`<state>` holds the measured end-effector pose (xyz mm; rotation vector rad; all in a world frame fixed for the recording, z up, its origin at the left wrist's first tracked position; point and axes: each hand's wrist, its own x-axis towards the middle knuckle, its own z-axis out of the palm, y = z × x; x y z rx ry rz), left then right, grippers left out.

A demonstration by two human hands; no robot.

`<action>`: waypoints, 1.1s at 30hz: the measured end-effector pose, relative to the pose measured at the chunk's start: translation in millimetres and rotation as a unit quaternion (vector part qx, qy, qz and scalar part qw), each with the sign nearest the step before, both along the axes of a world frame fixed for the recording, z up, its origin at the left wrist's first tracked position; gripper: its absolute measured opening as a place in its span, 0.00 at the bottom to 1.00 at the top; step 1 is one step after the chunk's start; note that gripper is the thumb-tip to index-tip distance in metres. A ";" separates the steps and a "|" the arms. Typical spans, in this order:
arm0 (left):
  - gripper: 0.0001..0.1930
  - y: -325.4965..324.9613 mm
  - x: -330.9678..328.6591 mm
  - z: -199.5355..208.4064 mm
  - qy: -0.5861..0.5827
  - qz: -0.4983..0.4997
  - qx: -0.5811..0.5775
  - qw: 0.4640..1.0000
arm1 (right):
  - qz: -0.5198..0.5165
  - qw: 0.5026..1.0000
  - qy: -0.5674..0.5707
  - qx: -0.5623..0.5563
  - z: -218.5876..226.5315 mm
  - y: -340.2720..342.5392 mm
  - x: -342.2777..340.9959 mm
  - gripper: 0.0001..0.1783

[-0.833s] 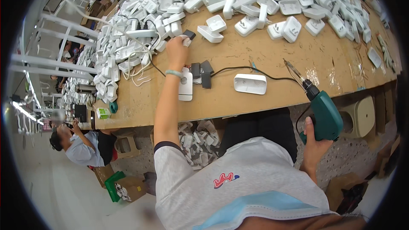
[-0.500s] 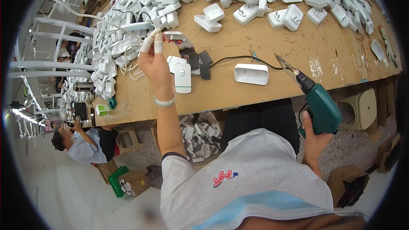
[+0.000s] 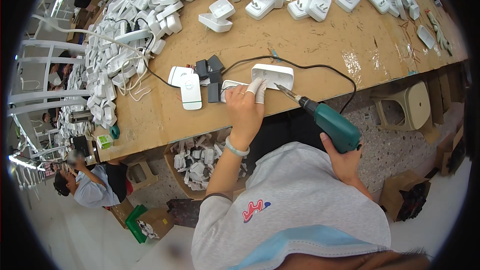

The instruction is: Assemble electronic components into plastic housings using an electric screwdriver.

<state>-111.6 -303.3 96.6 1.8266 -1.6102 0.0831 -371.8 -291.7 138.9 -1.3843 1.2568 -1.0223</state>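
Across the near edge of the desk [image 3: 150, 126], a green pistol-shaped soldering tool [image 3: 337, 129] is held in the closed grip of the right hand [image 3: 342, 162]; its metal tip is poised at the near rim of an open white casing [image 3: 278, 73], contact being unclear. Left of that casing, a white part [image 3: 228, 88] is partly covered by the left hand [image 3: 245, 112], whose fingers are bent; whether it is pinched cannot be told. Tip and part seem to be being lined up; steadiness and fingertips kept clear are called for. Farther left, dark grey blocks [image 3: 214, 92] are set beside overlapping white covers [image 3: 190, 92]. Toward the far edge, white plug casings [image 3: 318, 5] are heaped.
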 end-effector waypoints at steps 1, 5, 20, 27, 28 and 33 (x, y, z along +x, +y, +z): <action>0.11 -0.9 -2.6 -1.9 0.005 0.019 0.004 1.000 | 0.007 1.000 0.009 0.023 0.2 0.0 1.7 0.11; 0.11 -3.4 -13.1 1.7 0.022 0.048 0.053 0.997 | 0.023 0.998 0.047 0.042 -6.3 -2.3 6.8 0.11; 0.11 -20.0 -12.5 -10.0 -0.065 0.106 0.011 0.992 | 0.055 0.991 0.112 -0.042 -10.4 -20.9 35.2 0.14; 0.10 -20.6 -13.1 -9.7 -0.060 0.107 0.016 0.992 | 0.062 0.993 0.097 -0.028 -11.0 -24.4 36.5 0.13; 0.10 -20.6 -12.7 -9.9 -0.059 0.107 0.015 0.992 | 0.064 0.993 0.097 -0.026 -10.9 -24.5 36.4 0.13; 0.11 -19.9 -12.3 -9.9 -0.057 0.107 0.018 0.992 | 0.078 0.991 0.108 -0.028 -9.8 -24.6 35.6 0.14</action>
